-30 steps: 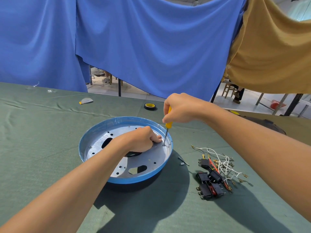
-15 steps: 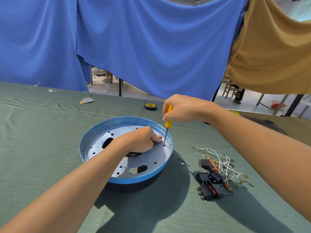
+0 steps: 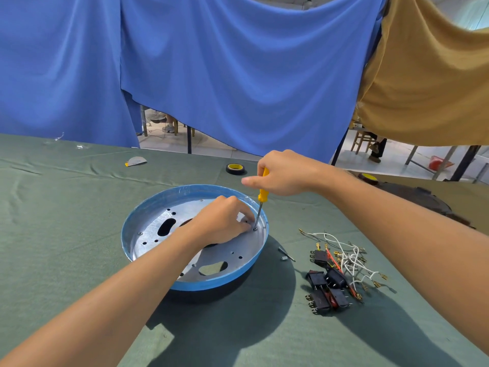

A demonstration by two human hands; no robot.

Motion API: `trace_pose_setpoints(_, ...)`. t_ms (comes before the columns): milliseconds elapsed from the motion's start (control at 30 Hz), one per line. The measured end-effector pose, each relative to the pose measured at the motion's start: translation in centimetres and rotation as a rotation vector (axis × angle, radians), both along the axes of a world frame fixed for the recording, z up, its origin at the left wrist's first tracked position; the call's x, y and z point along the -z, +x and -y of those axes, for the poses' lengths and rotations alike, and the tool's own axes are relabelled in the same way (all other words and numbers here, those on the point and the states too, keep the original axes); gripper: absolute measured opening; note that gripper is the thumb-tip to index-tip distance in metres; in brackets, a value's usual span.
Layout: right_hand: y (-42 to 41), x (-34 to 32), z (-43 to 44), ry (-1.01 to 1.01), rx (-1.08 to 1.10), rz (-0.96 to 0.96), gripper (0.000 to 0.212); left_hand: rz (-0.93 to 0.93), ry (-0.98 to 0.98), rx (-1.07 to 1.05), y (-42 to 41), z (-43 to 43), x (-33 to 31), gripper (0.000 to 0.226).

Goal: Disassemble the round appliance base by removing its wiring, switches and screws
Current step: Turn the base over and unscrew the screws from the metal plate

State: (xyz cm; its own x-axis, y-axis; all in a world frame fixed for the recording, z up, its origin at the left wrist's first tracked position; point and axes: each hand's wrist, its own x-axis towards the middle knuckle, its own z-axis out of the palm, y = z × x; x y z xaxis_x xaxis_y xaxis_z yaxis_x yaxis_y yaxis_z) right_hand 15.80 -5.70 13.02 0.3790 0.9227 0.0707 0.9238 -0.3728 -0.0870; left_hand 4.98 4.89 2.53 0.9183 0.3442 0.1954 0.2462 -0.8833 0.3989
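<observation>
Blue draped cloth backs a green-covered desk, with the round blue-rimmed metal appliance base at its centre. Over it the right hand wraps its fingers round a yellow-handled screwdriver; the left hand curls its fingers beside the tip, hold unclear. Black wired switches lie to the right.
</observation>
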Motion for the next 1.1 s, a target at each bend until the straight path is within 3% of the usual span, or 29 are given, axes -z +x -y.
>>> trace_pose_setpoints(67,0.08,0.19,0.12,0.028,0.010,0.019,0.043,-0.008,-0.011,0.035,-0.04,-0.13,0.18,0.015)
trace_pose_setpoints(233,0.26,-0.17,0.63,-0.010,-0.025,-0.052,0.004,-0.015,-0.008,0.046,-0.08,-0.33,0.21,0.016)
trace_pose_setpoints(400,0.58,0.13,0.51,0.021,0.058,0.022,0.048,-0.032,-0.008,0.041,-0.07,-0.20,0.14,0.020)
trace_pose_setpoints(567,0.47,0.22,0.58,0.035,0.020,-0.043,0.010,-0.070,-0.011,0.030,0.04,-0.27,0.09,0.027)
trace_pose_setpoints(733,0.63,0.35,0.36,0.009,0.123,0.039,0.040,-0.059,-0.029,0.031,0.11,-0.38,0.17,0.033)
trace_pose_setpoints(933,0.50,0.15,0.16,-0.001,0.079,-0.056,0.017,-0.057,-0.016,0.037,0.16,-0.43,0.18,0.034)
trace_pose_setpoints(1100,0.43,0.34,0.11,0.018,0.177,0.078,0.044,-0.053,-0.020,0.040,0.10,-0.48,0.22,0.034)
